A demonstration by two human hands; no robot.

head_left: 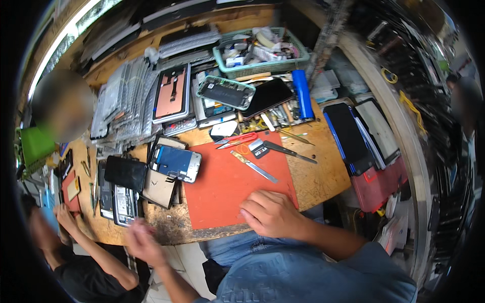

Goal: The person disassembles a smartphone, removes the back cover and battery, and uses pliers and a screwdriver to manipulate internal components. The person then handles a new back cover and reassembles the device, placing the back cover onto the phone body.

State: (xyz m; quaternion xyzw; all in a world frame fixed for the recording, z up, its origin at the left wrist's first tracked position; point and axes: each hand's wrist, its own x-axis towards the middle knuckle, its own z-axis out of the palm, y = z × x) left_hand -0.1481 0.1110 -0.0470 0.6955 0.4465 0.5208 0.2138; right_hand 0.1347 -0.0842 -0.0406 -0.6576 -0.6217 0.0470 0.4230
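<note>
My right hand (273,214) rests at the near edge of the red mat (217,202), its fingers curled under; whatever they might hold is hidden. My left hand (144,243) is off the table's near edge, just below the opened phones (126,203), and its fingers are smeared by motion. On the mat beyond my right hand lie a silver blade-like tool (258,169), black tweezers (293,152) and a red-handled tool (242,138). A phone screen assembly with a blue back (174,162) lies left of the mat, beside a black phone panel (124,172).
Stacks of bubble-wrapped parts (121,103) and a green basket of small parts (262,66) fill the back. A blue cylinder (302,93) stands near black-screened phones. Upright panels (348,134) line the right side. At the left, a co-worker's hand (63,214) touches the table.
</note>
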